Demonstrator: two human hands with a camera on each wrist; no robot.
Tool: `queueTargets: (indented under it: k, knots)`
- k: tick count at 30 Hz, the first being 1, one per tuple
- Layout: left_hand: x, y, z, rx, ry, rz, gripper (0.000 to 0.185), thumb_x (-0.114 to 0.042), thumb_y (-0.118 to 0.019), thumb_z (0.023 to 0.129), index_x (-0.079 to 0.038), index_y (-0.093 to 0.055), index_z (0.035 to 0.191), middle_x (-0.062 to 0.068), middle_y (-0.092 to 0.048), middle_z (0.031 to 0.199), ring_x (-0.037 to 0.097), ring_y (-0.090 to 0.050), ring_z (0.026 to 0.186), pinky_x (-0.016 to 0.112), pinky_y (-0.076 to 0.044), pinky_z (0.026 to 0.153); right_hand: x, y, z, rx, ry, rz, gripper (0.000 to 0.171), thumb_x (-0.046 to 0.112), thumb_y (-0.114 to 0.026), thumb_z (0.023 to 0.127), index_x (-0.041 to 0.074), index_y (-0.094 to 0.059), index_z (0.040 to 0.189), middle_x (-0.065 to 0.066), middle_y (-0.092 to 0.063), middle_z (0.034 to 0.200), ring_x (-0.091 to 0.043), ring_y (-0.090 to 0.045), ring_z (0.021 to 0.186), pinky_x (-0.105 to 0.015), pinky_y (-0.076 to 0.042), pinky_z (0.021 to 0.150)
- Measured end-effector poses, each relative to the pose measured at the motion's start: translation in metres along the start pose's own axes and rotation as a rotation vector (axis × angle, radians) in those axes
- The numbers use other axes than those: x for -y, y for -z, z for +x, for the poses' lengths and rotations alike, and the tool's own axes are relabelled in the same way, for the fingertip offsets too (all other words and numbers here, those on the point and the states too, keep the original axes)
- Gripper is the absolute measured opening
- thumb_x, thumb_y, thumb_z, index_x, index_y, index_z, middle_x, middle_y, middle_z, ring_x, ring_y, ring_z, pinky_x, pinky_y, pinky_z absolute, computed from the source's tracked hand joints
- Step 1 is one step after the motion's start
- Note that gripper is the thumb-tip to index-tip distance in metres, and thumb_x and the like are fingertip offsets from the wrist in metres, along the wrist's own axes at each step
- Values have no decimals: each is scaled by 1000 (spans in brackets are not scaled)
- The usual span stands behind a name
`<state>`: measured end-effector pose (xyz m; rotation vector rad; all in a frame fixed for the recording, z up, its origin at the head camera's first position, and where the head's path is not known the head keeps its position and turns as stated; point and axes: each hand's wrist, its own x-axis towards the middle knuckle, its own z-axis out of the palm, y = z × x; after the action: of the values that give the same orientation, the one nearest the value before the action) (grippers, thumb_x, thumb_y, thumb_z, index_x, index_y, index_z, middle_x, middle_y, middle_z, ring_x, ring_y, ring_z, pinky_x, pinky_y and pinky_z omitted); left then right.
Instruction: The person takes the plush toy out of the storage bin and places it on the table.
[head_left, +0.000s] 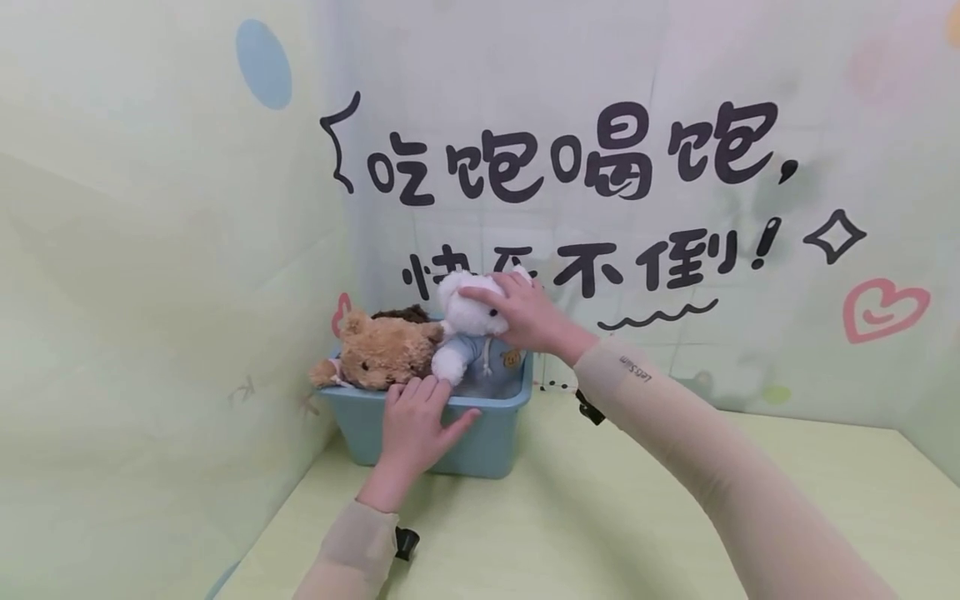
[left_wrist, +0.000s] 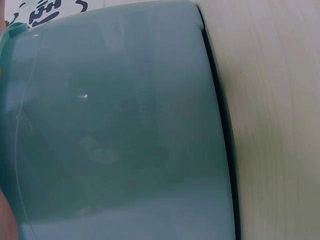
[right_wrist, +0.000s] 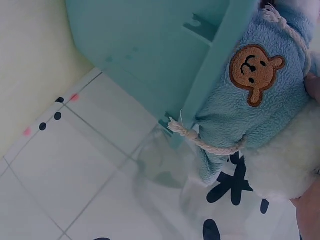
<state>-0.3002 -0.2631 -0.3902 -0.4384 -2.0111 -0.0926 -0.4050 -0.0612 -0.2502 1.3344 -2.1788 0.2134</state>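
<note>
A blue-green plastic bin (head_left: 483, 437) stands in the table's back left corner. My left hand (head_left: 416, 423) grips its front rim, fingers over the edge and thumb spread along the front wall. My right hand (head_left: 528, 315) holds the head of a white plush toy (head_left: 467, 315) at the right part of the bin. This toy wears a light blue sweater (right_wrist: 275, 125) with a brown bear patch and white cords; its lower body is inside the bin. A curly tan teddy bear (head_left: 390, 350) lies to its left, its head level with the rim.
Dark brown fur (head_left: 408, 313) shows behind the teddy bear. A printed wall (head_left: 705, 350) with black lettering rises right behind the bin, and another wall (head_left: 187, 333) is close on the left. The pale table (head_left: 675, 500) extends to the right.
</note>
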Motion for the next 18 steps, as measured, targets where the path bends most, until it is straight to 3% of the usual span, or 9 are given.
queueTargets:
  k: [10, 18]
  knots:
    - [-3, 0, 1, -17, 5, -14, 62, -70, -38, 91, -11, -55, 84, 5, -53, 76, 28, -49, 68, 44, -35, 68, -5, 41, 14, -41, -60, -10, 78, 21, -79, 78, 29, -40, 146, -20, -39, 144, -36, -38, 130, -57, -34, 96]
    - [-3, -1, 2, -29, 4, -27, 62, -70, -39, 90, -11, -54, 83, 6, -56, 77, 30, -51, 69, 45, -35, 69, -9, 70, 24, -132, 12, -91, 77, 21, -79, 78, 27, -42, 144, -19, -41, 140, -35, -40, 126, -55, -39, 87]
